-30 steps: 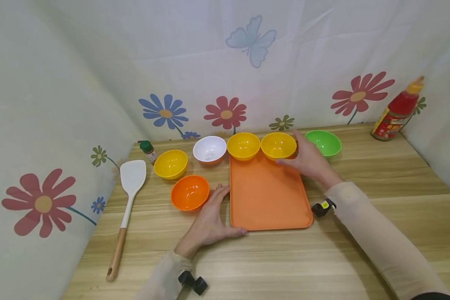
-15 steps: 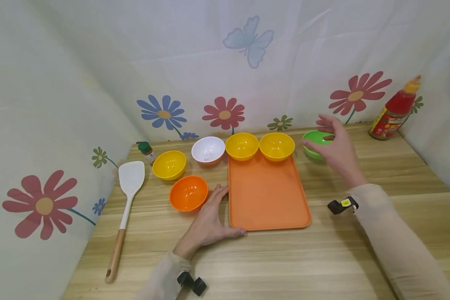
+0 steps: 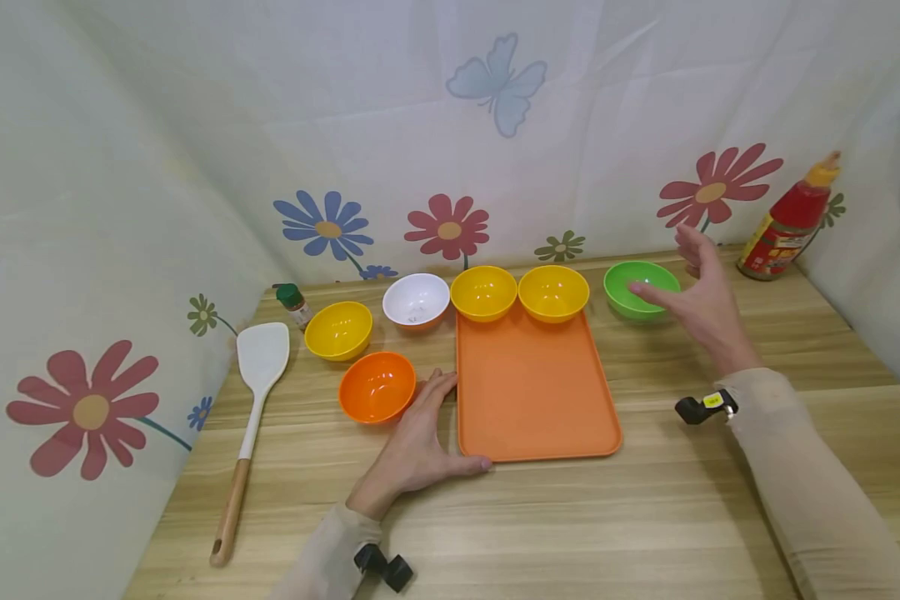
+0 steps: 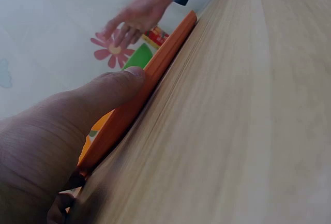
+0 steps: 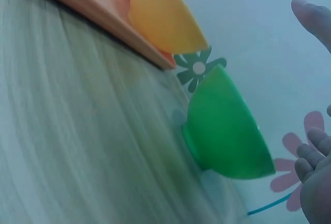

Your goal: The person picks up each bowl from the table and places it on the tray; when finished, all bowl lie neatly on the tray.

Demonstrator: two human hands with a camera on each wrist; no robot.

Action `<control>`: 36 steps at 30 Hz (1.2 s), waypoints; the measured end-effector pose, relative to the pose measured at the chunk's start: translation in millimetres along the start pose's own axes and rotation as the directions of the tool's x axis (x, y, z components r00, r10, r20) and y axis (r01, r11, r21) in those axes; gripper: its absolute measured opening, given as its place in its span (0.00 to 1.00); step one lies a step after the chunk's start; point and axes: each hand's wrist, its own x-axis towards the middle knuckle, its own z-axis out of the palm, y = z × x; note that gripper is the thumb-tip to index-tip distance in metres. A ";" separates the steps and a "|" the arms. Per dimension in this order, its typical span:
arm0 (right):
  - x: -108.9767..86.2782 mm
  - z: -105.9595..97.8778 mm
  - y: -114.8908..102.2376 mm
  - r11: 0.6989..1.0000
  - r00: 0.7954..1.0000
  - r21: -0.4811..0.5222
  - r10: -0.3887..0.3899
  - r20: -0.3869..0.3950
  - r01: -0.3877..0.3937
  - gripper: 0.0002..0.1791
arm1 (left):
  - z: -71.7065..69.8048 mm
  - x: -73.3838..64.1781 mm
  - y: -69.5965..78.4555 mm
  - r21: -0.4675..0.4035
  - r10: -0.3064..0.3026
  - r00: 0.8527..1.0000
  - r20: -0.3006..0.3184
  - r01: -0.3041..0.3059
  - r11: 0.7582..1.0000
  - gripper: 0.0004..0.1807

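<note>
My left hand point(image 3: 414, 450) rests at the near left corner of an orange tray point(image 3: 540, 392). Its thumb point(image 4: 116, 87) lies straight against the tray's near edge, while the fingers run along the left side. Two yellow bowls point(image 3: 483, 293) stand side by side on the tray's far end, the right yellow bowl point(image 3: 554, 293) at its far right corner. Over the right side of a green bowl point(image 3: 640, 287) hovers my right hand point(image 3: 708, 304), thumb and fingers spread and holding nothing. In the right wrist view the green bowl point(image 5: 222, 131) stands upright on the table, apart from the fingers.
Left of the tray are an orange bowl point(image 3: 378, 387), a white-lined bowl point(image 3: 416, 300) and another yellow bowl point(image 3: 339, 331). A green-capped seasoning bottle point(image 3: 294, 305) and a white spatula point(image 3: 261, 367) lie further left. A red sauce bottle point(image 3: 787, 225) stands at the back right.
My right hand has let go of the right yellow bowl and moved right, past the tray, over to the green bowl. My left hand stays at the tray's corner.
</note>
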 end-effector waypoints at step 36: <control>5.2 6.9 43.7 0.991 0.988 -0.034 0.135 0.076 -0.133 0.65 | 0.2 -0.1 -0.4 0.010 -0.004 1.000 0.011 0.004 1.000 0.76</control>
